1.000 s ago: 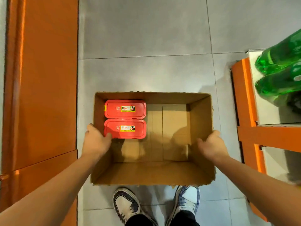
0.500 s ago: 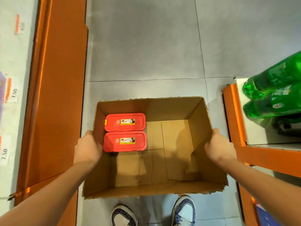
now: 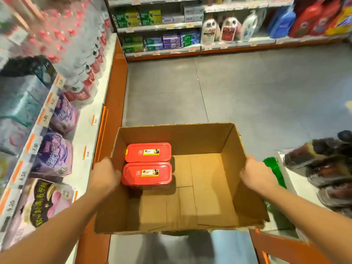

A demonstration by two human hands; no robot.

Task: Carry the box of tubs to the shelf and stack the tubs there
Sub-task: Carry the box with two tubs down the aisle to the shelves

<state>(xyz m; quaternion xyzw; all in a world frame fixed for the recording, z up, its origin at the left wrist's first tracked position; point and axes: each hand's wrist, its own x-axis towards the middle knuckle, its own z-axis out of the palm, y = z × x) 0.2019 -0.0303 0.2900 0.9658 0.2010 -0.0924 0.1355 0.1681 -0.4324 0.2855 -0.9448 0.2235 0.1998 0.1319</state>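
Note:
An open cardboard box (image 3: 207,139) is held up in front of me, off the floor. My left hand (image 3: 104,175) grips its left wall and my right hand (image 3: 256,173) grips its right wall. Two red-lidded tubs lie side by side in the box's left half: the far tub (image 3: 148,152) and the near tub (image 3: 147,174), each with a yellow label on the lid. The right half of the box floor is bare cardboard.
A shelf unit (image 3: 57,119) with tissue packs, water bottles and price tags runs along my left. Another shelf (image 3: 209,29) of toothpaste and detergent stands across the grey floor aisle (image 3: 247,92). Dark and green bottles (image 3: 323,164) lie on a rack at my right.
The box has risen from floor level to in front of me, both hands still on its walls. My view has tilted up from the floor to the aisle and shelves.

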